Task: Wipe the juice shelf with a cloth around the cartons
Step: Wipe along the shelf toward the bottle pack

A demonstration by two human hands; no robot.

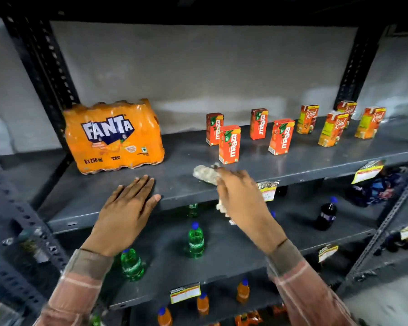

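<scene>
A dark grey metal shelf holds several small red-orange juice cartons, and further right several taller orange cartons. My right hand grips a pale crumpled cloth and presses it on the shelf near the front edge, just in front of the nearest red carton. One end of the cloth hangs below my palm. My left hand lies flat with fingers spread on the shelf's front edge, to the left of the cloth.
An orange shrink-wrapped pack of soda bottles sits at the shelf's left. Lower shelves hold green bottles, a dark bottle and small orange bottles. Price tags hang from shelf edges. Perforated uprights frame the rack.
</scene>
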